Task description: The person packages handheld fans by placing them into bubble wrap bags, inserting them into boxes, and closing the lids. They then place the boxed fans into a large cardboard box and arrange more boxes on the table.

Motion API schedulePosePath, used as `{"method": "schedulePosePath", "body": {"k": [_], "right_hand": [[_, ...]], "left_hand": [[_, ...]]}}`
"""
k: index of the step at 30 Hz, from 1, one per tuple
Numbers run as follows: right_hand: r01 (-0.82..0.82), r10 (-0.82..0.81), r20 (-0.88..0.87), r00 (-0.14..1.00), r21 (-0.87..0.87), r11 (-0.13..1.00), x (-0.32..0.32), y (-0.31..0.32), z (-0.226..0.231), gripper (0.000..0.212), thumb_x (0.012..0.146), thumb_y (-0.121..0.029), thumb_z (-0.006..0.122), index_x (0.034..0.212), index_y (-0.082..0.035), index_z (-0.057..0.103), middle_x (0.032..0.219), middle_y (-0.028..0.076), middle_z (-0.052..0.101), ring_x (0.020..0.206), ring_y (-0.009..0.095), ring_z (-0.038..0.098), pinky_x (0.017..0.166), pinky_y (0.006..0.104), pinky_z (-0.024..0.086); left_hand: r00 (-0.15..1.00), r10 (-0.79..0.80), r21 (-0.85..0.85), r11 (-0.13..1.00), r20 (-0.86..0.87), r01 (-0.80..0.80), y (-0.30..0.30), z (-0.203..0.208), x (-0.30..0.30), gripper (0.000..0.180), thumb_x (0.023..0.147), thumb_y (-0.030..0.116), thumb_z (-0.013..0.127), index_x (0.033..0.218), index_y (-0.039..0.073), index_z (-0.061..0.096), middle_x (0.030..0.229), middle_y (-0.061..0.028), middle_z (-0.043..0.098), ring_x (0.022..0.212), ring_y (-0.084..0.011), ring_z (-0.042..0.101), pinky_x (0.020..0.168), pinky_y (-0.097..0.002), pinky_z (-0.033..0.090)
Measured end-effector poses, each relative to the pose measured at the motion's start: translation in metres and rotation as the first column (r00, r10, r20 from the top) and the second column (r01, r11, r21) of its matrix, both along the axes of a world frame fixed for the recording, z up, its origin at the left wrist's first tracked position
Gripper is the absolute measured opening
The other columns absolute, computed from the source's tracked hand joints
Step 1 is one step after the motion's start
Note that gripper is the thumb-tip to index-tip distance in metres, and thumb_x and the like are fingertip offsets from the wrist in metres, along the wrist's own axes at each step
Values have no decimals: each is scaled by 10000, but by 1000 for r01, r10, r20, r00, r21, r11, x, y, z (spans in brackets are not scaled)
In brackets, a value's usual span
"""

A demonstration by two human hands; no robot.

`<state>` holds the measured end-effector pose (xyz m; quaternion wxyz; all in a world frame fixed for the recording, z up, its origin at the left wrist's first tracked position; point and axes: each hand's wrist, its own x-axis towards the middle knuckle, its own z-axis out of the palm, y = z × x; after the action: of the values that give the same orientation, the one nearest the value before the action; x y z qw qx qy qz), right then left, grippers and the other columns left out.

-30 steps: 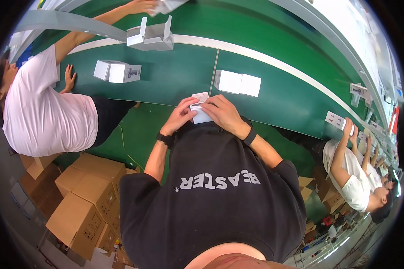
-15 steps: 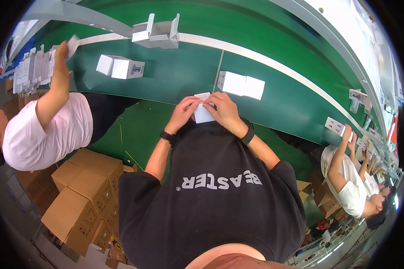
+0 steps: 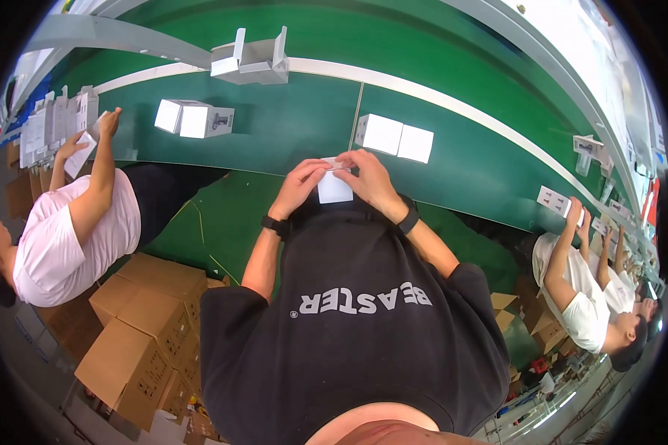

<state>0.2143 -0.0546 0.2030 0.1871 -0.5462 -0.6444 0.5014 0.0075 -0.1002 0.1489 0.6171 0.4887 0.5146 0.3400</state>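
A small white carton [image 3: 335, 190] is held upright close to my body, at the near edge of the green table. My left hand [image 3: 302, 183] grips its upper left side, thumb and fingers bent over the top. From the other side my right hand [image 3: 368, 176] pinches the top edge, its thumb near the left fingertips. The fingers partly cover the carton's top, where a narrow printed strip shows. Just beyond my right hand lie two white boxes side by side, a left one [image 3: 381, 135] and a right one [image 3: 416, 143].
Two more white boxes [image 3: 205, 122] stand on the green table [image 3: 289, 111] to the left. Farther back is a carton with raised flaps [image 3: 254, 64]. A co-worker [image 3: 74, 222] handles white cartons at left; others work at right. Brown cardboard boxes [image 3: 130, 356] are stacked behind on the left.
My hands stay on the carton's top with only small finger shifts. The left co-worker's raised arm has come down, and a white carton is now at that person's hands.
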Motion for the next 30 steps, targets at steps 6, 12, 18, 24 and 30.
{"method": "schedulePosePath", "body": {"k": [6,12,18,24,30], "right_hand": [[35,-60,-151,987,-162,986,18,-17,-34,240,894,-224,701,1049,-40,697,925,93,627,856,210,630,778,322,511],[142,-181,-127,975,-268,953,10,-15,-20,318,908,-200,696,1176,-35,649,1029,96,658,900,176,637,812,299,513],[103,-147,-161,976,-253,962,36,-25,2,371,918,-171,682,1258,-46,603,1134,119,668,958,183,650,846,310,518],[-71,7,180,984,351,934,94,-13,45,506,859,-141,731,1325,-68,549,1235,153,620,1113,314,611,936,397,509],[-141,-101,443,891,480,866,141,18,33,756,733,-149,819,1402,-101,470,1424,152,452,1281,360,457,1046,414,433]], "left_hand": [[994,-9,-49,999,-107,3,-1,10,13,196,954,125,627,1123,49,689,1159,-40,619,933,-84,573,756,-207,457],[965,25,-54,998,-262,-41,-3,6,21,229,871,106,708,1092,55,684,1148,-62,617,992,-146,577,804,-254,477],[780,-84,421,804,-620,421,4,51,31,604,744,165,799,1302,100,580,1266,-106,548,1183,-300,508,952,-388,458],[688,-318,242,773,-653,586,16,60,25,881,675,162,837,1451,100,426,1348,-127,487,1251,-344,472,993,-407,461],[708,-284,162,855,-647,492,40,56,18,833,673,140,829,1398,64,427,1324,-145,485,1258,-352,469,1017,-410,461]]}}
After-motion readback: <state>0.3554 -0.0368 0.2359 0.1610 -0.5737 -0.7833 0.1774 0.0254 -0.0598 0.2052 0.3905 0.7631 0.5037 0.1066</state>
